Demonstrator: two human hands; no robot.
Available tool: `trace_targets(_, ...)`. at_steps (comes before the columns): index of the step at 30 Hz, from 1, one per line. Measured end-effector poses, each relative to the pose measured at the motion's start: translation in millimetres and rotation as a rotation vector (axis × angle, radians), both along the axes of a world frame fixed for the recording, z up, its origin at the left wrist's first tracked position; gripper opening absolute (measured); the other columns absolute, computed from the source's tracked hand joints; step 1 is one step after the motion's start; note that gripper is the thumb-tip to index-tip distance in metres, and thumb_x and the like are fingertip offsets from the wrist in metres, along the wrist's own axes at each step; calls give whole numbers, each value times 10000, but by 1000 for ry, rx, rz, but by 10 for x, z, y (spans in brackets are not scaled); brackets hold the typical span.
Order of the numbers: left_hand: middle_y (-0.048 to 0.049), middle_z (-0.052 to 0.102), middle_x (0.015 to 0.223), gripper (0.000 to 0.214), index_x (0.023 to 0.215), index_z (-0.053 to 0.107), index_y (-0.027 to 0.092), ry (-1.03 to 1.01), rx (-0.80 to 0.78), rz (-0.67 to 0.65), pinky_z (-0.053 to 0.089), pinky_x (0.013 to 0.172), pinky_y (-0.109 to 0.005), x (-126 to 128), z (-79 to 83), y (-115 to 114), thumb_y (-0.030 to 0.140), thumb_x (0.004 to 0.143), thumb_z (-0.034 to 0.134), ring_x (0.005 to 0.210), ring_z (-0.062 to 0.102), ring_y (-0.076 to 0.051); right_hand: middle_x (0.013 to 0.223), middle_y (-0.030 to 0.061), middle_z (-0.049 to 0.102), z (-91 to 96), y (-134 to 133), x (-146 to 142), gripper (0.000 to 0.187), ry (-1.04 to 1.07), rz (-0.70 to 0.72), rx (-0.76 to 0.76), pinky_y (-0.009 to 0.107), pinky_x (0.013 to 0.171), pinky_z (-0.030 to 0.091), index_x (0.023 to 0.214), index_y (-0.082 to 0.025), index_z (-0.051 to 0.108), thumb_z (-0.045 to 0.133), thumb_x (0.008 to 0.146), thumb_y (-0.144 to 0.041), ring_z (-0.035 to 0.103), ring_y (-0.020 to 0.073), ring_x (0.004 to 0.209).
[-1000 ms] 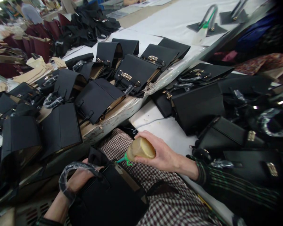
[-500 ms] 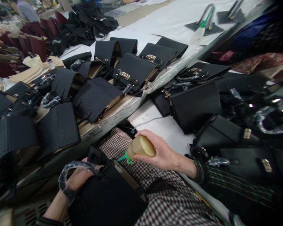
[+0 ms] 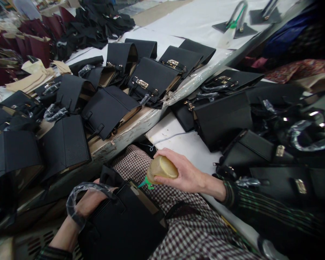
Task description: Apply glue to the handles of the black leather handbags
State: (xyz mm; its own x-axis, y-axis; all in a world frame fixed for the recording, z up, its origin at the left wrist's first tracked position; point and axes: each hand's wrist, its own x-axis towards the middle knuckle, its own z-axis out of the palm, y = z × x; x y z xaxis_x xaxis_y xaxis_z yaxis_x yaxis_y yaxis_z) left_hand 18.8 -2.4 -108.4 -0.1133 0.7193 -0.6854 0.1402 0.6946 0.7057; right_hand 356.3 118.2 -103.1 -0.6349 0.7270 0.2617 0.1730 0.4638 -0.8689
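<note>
A black handbag [image 3: 121, 224] rests across my lap on the checked cloth, its plastic-wrapped handle [image 3: 72, 206] looped over my left wrist. My left hand [image 3: 93, 196] is at the bag's upper edge, with its fingers mostly hidden behind the handle and black material; I cannot see how they close. In my right hand [image 3: 176, 171] is a squeeze bottle [image 3: 161, 169] of yellowish liquid, tipped with its base up. The bottle's green nozzle [image 3: 144, 182] points down and left, close to the bag's open edge, where a pale lining strip shows.
Several black handbags [image 3: 154, 77] crowd the table on the left, and more [image 3: 224, 119] lie on the surface at right. A second green-tipped bottle [image 3: 229, 36] stands on the white tabletop. Maroon pieces [image 3: 35, 47] and dark cloth [image 3: 97, 25] are piled at the back left.
The nozzle has shifted slightly right and down along the bag's edge. The bottle stays in my right hand, and my left hand is almost where it was. The view has moved a little.
</note>
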Motion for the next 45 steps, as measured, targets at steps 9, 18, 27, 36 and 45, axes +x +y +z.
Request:
trace_targets(9,-11,842,883,264,916,767,189,33,7,-17,591,843,-319,34,54,34,202,676,876,871,779,-265,1110,91,691,29,-28,105,510,-53,50,-65,396,841,556,1216,-207,569,798,881,-516,672,246,945)
trace_targets(18,-21,847,948,230,897,783,203,40,-11,-57,604,843,-366,73,44,50,244,682,853,894,783,-309,1122,95,691,29,-58,155,501,-115,78,-86,394,845,556,1202,-206,581,799,880,-521,672,252,966)
trace_targets(27,-17,845,985,237,940,798,225,33,9,-64,605,926,-384,122,86,42,281,714,845,1031,768,-336,1133,107,704,-15,-105,302,523,-186,108,-94,388,822,547,1221,-187,587,802,869,-509,680,255,954)
trace_targets(36,-15,831,1094,187,947,791,228,77,39,-139,581,982,-349,75,20,23,307,779,811,1138,730,-302,1148,106,701,-44,-139,321,579,-215,123,-108,390,833,538,1246,-182,580,822,856,-535,678,261,969)
trace_targets(45,-51,828,1132,261,965,795,200,206,93,-232,613,1001,-412,116,61,37,409,812,765,1040,777,-309,1151,122,714,-23,-169,390,584,-279,198,-108,409,883,534,1265,-154,596,837,851,-489,682,278,994)
